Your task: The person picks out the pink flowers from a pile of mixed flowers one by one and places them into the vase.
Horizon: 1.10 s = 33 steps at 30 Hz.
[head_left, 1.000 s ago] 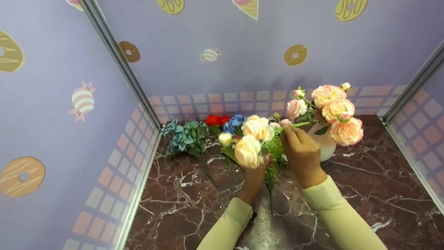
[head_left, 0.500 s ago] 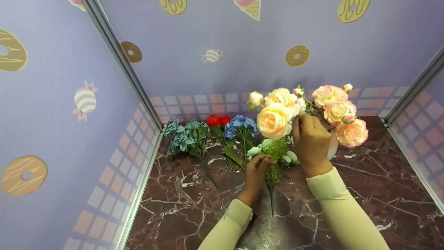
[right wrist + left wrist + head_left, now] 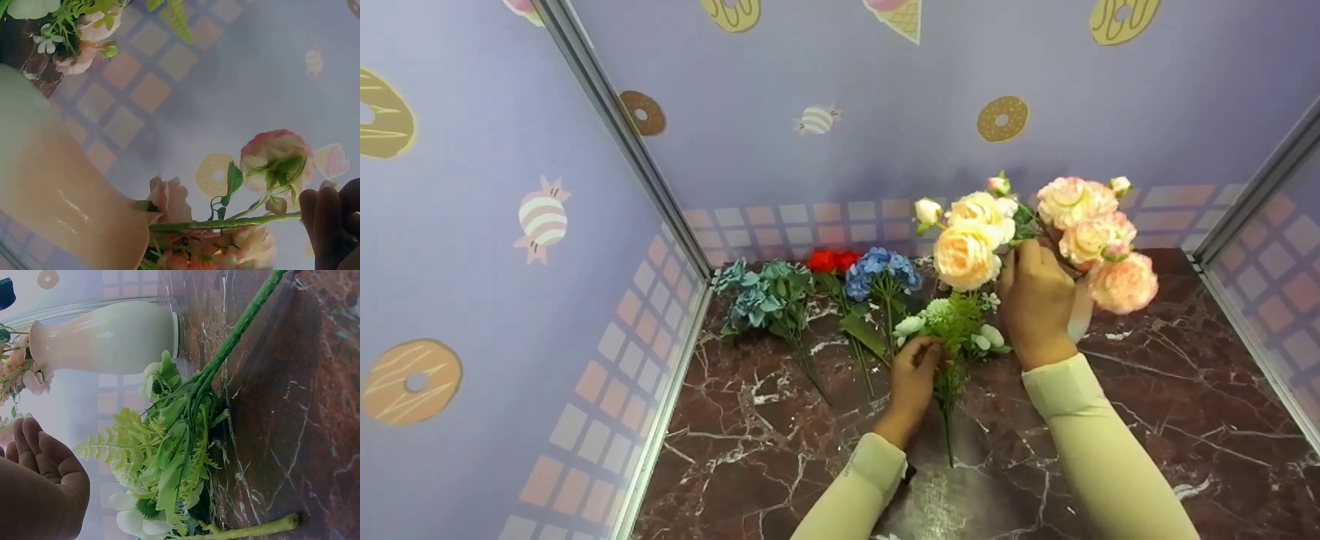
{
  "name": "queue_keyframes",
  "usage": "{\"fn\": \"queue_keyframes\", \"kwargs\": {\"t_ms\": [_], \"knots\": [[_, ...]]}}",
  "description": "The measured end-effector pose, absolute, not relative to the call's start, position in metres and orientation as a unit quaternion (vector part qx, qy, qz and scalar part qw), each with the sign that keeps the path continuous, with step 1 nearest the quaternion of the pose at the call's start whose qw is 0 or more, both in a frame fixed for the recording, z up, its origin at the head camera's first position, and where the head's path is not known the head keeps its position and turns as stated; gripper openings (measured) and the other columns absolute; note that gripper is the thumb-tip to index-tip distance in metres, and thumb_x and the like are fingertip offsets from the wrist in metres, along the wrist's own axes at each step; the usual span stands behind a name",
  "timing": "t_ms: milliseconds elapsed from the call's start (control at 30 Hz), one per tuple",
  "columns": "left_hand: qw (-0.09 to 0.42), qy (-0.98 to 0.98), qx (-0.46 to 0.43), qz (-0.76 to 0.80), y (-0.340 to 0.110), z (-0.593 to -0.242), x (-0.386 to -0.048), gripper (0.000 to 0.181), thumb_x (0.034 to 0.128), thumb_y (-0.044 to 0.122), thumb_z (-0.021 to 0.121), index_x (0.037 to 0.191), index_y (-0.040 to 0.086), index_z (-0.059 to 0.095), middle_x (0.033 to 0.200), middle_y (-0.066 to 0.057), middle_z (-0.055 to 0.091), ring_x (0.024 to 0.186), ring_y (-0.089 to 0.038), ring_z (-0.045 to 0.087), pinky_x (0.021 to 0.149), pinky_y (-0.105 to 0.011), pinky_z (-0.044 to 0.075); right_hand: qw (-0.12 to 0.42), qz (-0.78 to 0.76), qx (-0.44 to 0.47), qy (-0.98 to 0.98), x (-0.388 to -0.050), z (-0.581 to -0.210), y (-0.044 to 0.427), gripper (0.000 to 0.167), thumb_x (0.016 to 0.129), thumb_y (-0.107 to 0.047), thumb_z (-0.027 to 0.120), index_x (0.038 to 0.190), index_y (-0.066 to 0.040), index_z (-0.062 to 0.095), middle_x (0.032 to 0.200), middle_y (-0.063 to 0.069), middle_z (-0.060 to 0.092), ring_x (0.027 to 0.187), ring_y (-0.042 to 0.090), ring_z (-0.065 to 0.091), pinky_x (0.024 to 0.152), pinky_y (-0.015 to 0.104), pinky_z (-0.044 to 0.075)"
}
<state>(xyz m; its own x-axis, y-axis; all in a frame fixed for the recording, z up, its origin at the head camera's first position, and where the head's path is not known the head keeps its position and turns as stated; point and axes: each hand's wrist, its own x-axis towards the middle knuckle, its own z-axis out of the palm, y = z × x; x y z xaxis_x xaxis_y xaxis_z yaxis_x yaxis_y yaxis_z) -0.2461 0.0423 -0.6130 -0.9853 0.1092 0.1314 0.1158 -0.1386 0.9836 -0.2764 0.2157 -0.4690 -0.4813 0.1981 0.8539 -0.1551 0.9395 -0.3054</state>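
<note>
My right hand pinches the green stem of a spray of cream-yellow roses. In the right wrist view that stem runs into the mouth of the pale vase; its lower end is hidden inside. Pink-edged peonies stand in the same vase, whose body the right hand mostly covers in the head view. My left hand holds nothing, fingers loosely bent, beside a green-and-white bouquet. The left wrist view shows this hand apart from the bouquet's stem.
Left of the bouquet lie a blue hydrangea, red flowers and a teal flower bunch on the dark marbled table. A patterned back wall and side walls enclose the table.
The cream roses have moved up and right with my right hand, and their stem has turned from roughly level toward the vase. My left hand has stayed low beside the bouquet, away from the roses.
</note>
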Motion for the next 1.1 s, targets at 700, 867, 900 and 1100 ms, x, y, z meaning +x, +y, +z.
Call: {"fn": "queue_keyframes", "kwargs": {"t_ms": [700,867,900,1100], "knots": [[0.014,-0.667,-0.084,-0.740,0.046,-0.621,-0.244,0.028,0.1153,0.009,0.060,0.130,-0.012,0.072,0.112,-0.033,0.081,0.091,-0.009,0.075,0.096,-0.063,0.065,0.430,0.211,-0.088,-0.873,-0.292,-0.459,0.233,0.017,0.110,-0.004,0.061,0.107,0.012,0.063,0.092,0.039,0.069,0.081,0.065,0.070,0.070,0.074,0.057],[0.011,-0.666,-0.088,-0.740,0.047,-0.623,-0.244,0.026,0.1155,0.007,0.059,0.130,-0.011,0.071,0.110,-0.028,0.083,0.094,-0.022,0.081,0.097,-0.059,0.066,0.377,0.204,-0.122,-0.895,-0.299,-0.467,0.244,0.012,0.107,0.003,0.059,0.113,0.013,0.060,0.105,0.040,0.068,0.087,0.066,0.070,0.074,0.074,0.061],[0.011,-0.667,-0.087,-0.740,0.047,-0.623,-0.244,0.025,0.1151,0.006,0.059,0.129,-0.010,0.072,0.110,-0.028,0.083,0.095,-0.029,0.082,0.097,-0.058,0.067,0.367,0.205,-0.128,-0.899,-0.299,-0.470,0.246,0.012,0.107,0.004,0.058,0.112,0.014,0.061,0.106,0.040,0.068,0.089,0.066,0.071,0.076,0.074,0.061],[0.011,-0.673,-0.088,-0.734,0.047,-0.625,-0.243,0.025,0.1152,0.007,0.059,0.129,-0.011,0.071,0.109,-0.028,0.083,0.102,-0.054,0.078,0.096,-0.063,0.065,0.352,0.175,-0.137,-0.909,-0.300,-0.486,0.255,0.017,0.106,0.008,0.049,0.105,0.017,0.063,0.093,0.046,0.071,0.085,0.070,0.073,0.075,0.075,0.061]]}}
